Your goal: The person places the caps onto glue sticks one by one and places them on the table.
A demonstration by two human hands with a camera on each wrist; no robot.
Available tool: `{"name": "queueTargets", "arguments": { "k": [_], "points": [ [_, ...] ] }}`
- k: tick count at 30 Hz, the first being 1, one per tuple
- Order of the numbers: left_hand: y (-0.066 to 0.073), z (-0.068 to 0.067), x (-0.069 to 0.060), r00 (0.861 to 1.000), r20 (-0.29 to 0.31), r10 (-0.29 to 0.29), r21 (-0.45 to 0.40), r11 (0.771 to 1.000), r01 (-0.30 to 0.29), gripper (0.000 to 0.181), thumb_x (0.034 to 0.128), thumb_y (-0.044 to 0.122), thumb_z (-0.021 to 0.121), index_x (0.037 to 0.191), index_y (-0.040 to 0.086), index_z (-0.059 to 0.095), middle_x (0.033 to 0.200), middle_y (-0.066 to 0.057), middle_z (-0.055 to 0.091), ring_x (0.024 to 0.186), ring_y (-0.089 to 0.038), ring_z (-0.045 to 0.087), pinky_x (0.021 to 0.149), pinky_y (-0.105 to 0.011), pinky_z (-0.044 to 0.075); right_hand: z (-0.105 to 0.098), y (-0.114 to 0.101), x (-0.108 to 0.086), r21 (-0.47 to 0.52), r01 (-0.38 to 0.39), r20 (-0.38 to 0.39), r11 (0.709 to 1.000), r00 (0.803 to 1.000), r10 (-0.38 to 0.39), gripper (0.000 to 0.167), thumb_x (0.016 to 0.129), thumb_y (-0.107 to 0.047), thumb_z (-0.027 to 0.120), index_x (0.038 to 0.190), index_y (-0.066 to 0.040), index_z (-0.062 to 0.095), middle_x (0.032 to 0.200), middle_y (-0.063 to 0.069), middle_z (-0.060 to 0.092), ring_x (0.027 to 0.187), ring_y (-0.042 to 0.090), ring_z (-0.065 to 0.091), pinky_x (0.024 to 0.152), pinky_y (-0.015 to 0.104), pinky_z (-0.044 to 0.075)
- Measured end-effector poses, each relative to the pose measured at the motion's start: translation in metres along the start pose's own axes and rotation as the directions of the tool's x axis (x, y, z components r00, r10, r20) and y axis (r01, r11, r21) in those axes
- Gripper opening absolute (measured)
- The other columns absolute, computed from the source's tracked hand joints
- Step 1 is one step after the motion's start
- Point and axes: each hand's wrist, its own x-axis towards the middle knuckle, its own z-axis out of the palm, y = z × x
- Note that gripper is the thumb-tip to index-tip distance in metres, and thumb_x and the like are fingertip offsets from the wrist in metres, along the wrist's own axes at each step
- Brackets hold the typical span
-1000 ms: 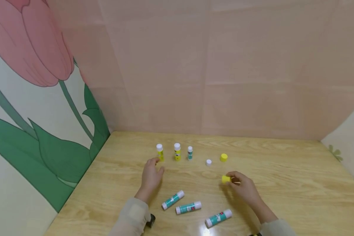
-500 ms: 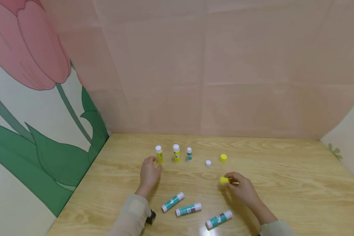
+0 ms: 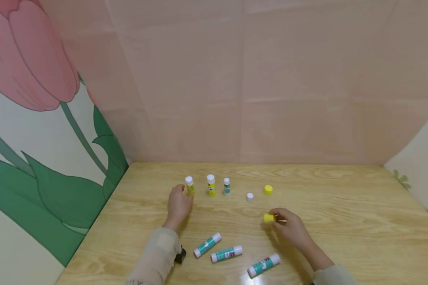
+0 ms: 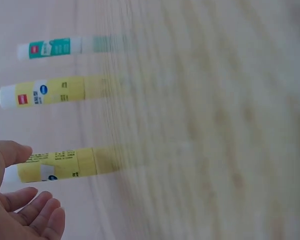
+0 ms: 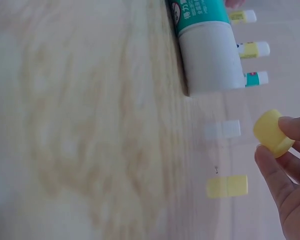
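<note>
In the head view, my left hand [image 3: 178, 203] is at the leftmost yellow glue stick [image 3: 189, 183], which stands upright with a white cap. The left wrist view has its thumb and relaxed fingers on either side of that stick, with a gap on the finger side; whether the thumb touches it I cannot tell. My right hand [image 3: 290, 226] pinches a yellow cap [image 5: 272, 133] between thumb and fingers, above the table. A second yellow glue stick [image 3: 211, 185] and a smaller teal glue stick [image 3: 226, 186] stand upright to the right of the first.
On the wooden table [image 3: 360, 221] sit a small white cap [image 3: 250, 196] and another yellow cap [image 3: 268, 190]. Three teal glue sticks lie on their sides nearer the front: a left one [image 3: 207, 245], a middle one [image 3: 226, 254] and a right one [image 3: 264, 265]. A pink backdrop [image 3: 185, 87] hangs behind.
My left hand has moved slightly forward around the leftmost yellow glue stick, its thumb nearer to it. My right hand keeps its pinch on the yellow cap, nearly still. The head view has shifted slightly.
</note>
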Motion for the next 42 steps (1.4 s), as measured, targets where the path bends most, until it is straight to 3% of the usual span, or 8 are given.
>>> {"name": "queueTargets", "arguments": {
  "k": [11, 20, 29, 36, 42],
  "points": [
    [-0.003, 0.008, 0.012, 1.0, -0.016, 0.011, -0.009, 1.0, -0.011, 0.04, 0.0762, 0.022, 0.065, 0.103, -0.004, 0.052, 0.097, -0.016, 0.054, 0.089, -0.03, 0.05, 0.076, -0.041, 0.041, 0.002, -0.005, -0.001, 0.016, -0.024, 0.009, 1.0, 1.0, 0.024, 0.025, 0.068, 0.011, 0.065, 0.091, 0.004, 0.059, 0.093, 0.016, 0.058, 0.081, 0.029, 0.056, 0.067, 0.028, 0.049],
    [-0.008, 0.01, 0.014, 1.0, -0.018, 0.025, -0.037, 0.999, -0.025, 0.035, 0.0771, 0.018, 0.065, 0.1, -0.005, 0.053, 0.095, -0.018, 0.054, 0.089, -0.032, 0.051, 0.077, -0.042, 0.041, 0.005, -0.006, -0.001, 0.02, -0.046, 0.01, 0.999, 0.999, 0.046, 0.025, 0.067, 0.009, 0.066, 0.09, 0.003, 0.059, 0.091, 0.015, 0.059, 0.081, 0.028, 0.057, 0.068, 0.028, 0.048],
    [-0.01, 0.011, 0.016, 1.0, 0.024, 0.011, -0.042, 0.999, -0.01, 0.035, 0.0787, 0.018, 0.063, 0.102, -0.006, 0.053, 0.097, -0.019, 0.054, 0.091, -0.032, 0.051, 0.08, -0.041, 0.04, 0.006, -0.002, -0.004, 0.013, -0.071, 0.031, 0.997, 0.997, 0.071, 0.024, 0.068, 0.008, 0.066, 0.091, 0.002, 0.059, 0.093, 0.014, 0.058, 0.082, 0.026, 0.056, 0.068, 0.027, 0.048],
    [-0.009, 0.013, 0.017, 0.999, 0.017, 0.04, -0.047, 0.998, -0.039, 0.031, 0.0788, 0.016, 0.063, 0.1, -0.006, 0.054, 0.093, -0.018, 0.054, 0.088, -0.032, 0.052, 0.077, -0.041, 0.041, 0.006, -0.001, -0.005, 0.016, -0.068, 0.032, 0.998, 0.997, 0.067, 0.024, 0.068, 0.009, 0.065, 0.09, 0.001, 0.059, 0.092, 0.013, 0.059, 0.081, 0.026, 0.056, 0.068, 0.026, 0.048],
    [-0.009, 0.016, 0.021, 0.999, 0.014, 0.042, -0.107, 0.994, -0.04, 0.029, 0.0787, 0.012, 0.062, 0.099, -0.007, 0.051, 0.091, -0.018, 0.055, 0.086, -0.031, 0.053, 0.075, -0.041, 0.042, 0.004, -0.003, -0.001, 0.018, -0.051, 0.02, 0.999, 0.998, 0.051, 0.023, 0.069, 0.008, 0.065, 0.09, 0.001, 0.059, 0.092, 0.013, 0.058, 0.08, 0.026, 0.056, 0.068, 0.028, 0.048]
  ]
}}
